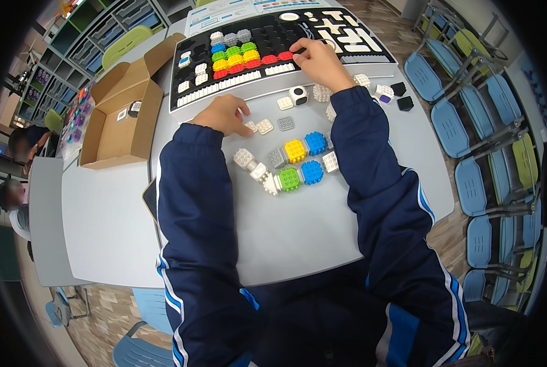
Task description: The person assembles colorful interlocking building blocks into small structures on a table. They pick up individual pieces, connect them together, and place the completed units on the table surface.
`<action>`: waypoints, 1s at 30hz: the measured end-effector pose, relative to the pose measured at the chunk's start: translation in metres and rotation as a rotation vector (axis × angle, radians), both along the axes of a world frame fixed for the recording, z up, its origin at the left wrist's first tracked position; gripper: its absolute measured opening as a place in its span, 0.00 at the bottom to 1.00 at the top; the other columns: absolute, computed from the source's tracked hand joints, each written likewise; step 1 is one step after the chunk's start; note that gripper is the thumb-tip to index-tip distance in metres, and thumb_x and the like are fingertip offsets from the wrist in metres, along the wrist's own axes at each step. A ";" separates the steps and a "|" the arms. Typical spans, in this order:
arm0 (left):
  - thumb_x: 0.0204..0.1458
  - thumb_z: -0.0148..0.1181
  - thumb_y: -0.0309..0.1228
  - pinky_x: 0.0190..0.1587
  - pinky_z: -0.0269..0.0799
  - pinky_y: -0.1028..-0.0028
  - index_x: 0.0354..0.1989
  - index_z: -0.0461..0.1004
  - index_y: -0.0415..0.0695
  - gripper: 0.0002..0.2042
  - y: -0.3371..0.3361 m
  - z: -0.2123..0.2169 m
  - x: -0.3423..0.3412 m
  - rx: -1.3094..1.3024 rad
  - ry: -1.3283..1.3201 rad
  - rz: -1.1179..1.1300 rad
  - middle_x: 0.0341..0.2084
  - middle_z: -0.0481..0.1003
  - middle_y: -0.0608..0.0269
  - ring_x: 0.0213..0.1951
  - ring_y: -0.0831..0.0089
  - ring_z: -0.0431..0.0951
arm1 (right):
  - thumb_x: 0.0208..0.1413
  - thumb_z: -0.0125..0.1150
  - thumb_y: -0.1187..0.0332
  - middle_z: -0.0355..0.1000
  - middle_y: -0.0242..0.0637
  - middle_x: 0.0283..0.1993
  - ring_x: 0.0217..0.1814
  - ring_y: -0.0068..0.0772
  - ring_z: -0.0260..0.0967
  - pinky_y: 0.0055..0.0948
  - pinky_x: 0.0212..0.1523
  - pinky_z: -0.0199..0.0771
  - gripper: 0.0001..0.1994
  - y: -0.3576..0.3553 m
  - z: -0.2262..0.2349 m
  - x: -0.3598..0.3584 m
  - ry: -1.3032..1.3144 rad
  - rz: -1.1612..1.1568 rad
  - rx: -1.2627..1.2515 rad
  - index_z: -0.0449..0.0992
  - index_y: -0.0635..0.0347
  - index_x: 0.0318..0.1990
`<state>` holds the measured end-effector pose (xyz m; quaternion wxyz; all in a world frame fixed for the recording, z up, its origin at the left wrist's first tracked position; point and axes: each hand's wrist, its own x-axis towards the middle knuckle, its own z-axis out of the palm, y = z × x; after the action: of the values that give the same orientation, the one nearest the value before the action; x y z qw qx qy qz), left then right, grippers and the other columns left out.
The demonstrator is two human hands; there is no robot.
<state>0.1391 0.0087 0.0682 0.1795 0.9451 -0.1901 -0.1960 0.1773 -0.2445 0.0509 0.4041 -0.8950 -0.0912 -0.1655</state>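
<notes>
My right hand (319, 60) reaches over a black-lined tray (267, 82), its thumb and index finger closing on the red block (285, 55) at the right end of a row. My left hand (221, 114) rests on the table before the tray, thumb and fingers apart, beside a small white studded piece (251, 126). Near it lie a white square piece (265, 126) and a grey one (285, 123). Between my forearms sits a bent chain of joined blocks, including a green block (289, 179), a yellow block (295, 150) and a blue block (315, 143).
An open cardboard box (120, 116) stands at the left. A white cube with black dots (298, 95) and black pieces (404, 104) lie in front of the tray. Stacked blue chairs (450, 122) line the right side. Two people sit at the far left.
</notes>
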 end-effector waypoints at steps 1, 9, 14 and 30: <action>0.34 0.78 0.35 0.40 0.75 0.70 0.40 0.79 0.40 0.23 -0.002 -0.002 0.000 0.010 -0.004 -0.004 0.33 0.80 0.56 0.38 0.63 0.81 | 0.54 0.61 0.71 0.79 0.53 0.37 0.42 0.51 0.78 0.40 0.47 0.76 0.10 0.000 0.003 -0.002 -0.022 -0.002 -0.005 0.79 0.62 0.44; 0.35 0.78 0.34 0.41 0.75 0.69 0.34 0.78 0.39 0.19 -0.001 -0.014 0.007 0.011 -0.010 -0.027 0.32 0.79 0.56 0.37 0.61 0.80 | 0.53 0.66 0.65 0.79 0.52 0.37 0.40 0.49 0.78 0.38 0.44 0.77 0.13 0.018 0.047 -0.033 0.001 0.157 -0.101 0.80 0.62 0.43; 0.41 0.74 0.31 0.37 0.74 0.72 0.37 0.79 0.39 0.16 -0.003 0.008 -0.003 -0.196 -0.166 -0.057 0.30 0.78 0.60 0.32 0.71 0.77 | 0.56 0.66 0.59 0.79 0.41 0.28 0.28 0.29 0.76 0.30 0.32 0.74 0.16 0.021 0.045 -0.038 0.113 0.407 -0.203 0.79 0.62 0.44; 0.47 0.72 0.31 0.41 0.77 0.72 0.44 0.79 0.36 0.17 -0.014 0.012 0.001 -0.721 -0.744 0.089 0.39 0.81 0.51 0.38 0.67 0.84 | 0.50 0.67 0.73 0.80 0.38 0.32 0.32 0.24 0.78 0.22 0.38 0.78 0.10 0.038 0.021 -0.019 0.204 0.272 0.543 0.82 0.69 0.38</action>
<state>0.1405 -0.0051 0.0805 0.4219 0.8363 -0.2560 0.2388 0.1586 -0.2065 0.0719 0.6535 -0.7461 -0.1214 -0.0376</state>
